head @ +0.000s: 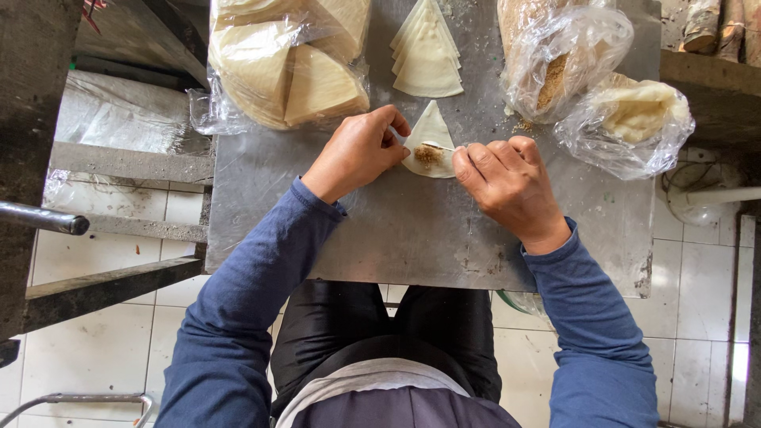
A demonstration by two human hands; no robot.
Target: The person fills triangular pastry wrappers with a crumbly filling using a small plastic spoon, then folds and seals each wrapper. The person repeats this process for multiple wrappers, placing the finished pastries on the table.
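Left hand point(358, 150) pins the edge of a triangular dough wrapper point(430, 131) w/ brown filling point(429, 154) on the metal counter point(412, 230). Right hand point(505, 184) holds a thin stick at the filling. Wrapper stack point(428, 51) just beyond; bagged wrappers point(289, 63) at left, bag of crumbs point(555, 59) at right.

Two hands, the left hand point(358, 150) and the right hand point(504, 181), meet over one wrapper point(430, 147) carrying one dab of filling point(428, 154) on one metal table point(412, 222). One loose stack point(428, 51) of cut wrappers lies beyond it; how many sheets it holds cannot be told. Three plastic bags line the far edge: one wrapper bag point(289, 63), one crumb bag point(555, 59) and one dough bag point(634, 119).
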